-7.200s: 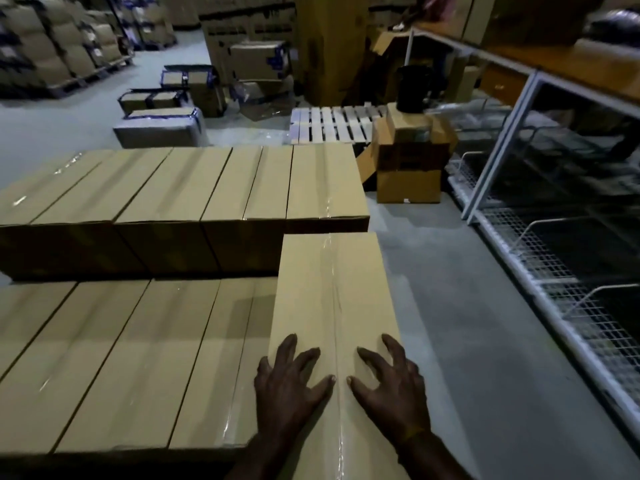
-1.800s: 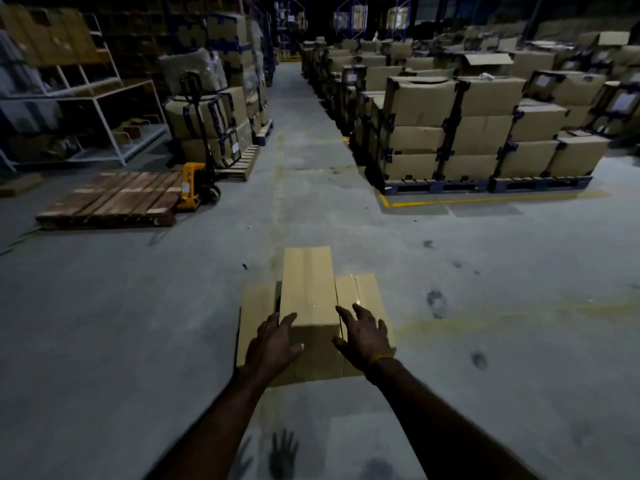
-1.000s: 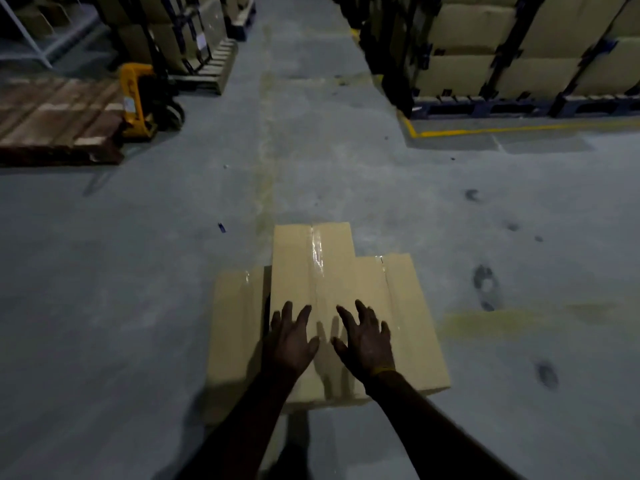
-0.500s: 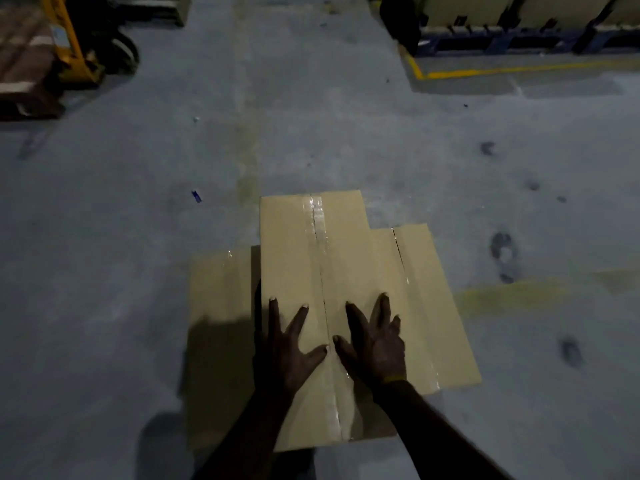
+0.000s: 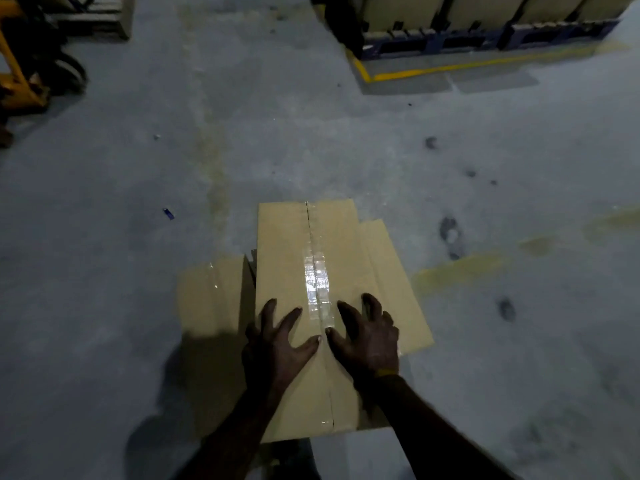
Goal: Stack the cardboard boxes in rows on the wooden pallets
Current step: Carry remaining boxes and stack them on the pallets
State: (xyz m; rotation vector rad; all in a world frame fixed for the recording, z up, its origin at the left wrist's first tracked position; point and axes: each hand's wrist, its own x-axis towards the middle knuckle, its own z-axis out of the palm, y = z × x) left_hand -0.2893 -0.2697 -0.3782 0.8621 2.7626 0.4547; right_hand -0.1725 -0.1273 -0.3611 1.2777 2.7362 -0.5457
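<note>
Both hands flat on top box of a small floor pile, pickup not started

Left hand (image 5: 277, 337) and right hand (image 5: 367, 332) rest spread, fingers straight, on the taped top box (image 5: 304, 271), gripping nothing; it lies on two lower boxes, left one (image 5: 207, 296), right one (image 5: 391, 278), on bare concrete floor (image 5: 485, 150), no wooden pallet under them, so all three look unstacked. Open floor left, right and far; pallet jack (image 5: 20, 77) far left, loaded blue pallets (image 5: 485, 39) far right, both well apart

View tipped lower — top box (image 5: 304, 271) nearer, left hand (image 5: 277, 344) and right hand (image 5: 367, 337) spread wider on it
</note>
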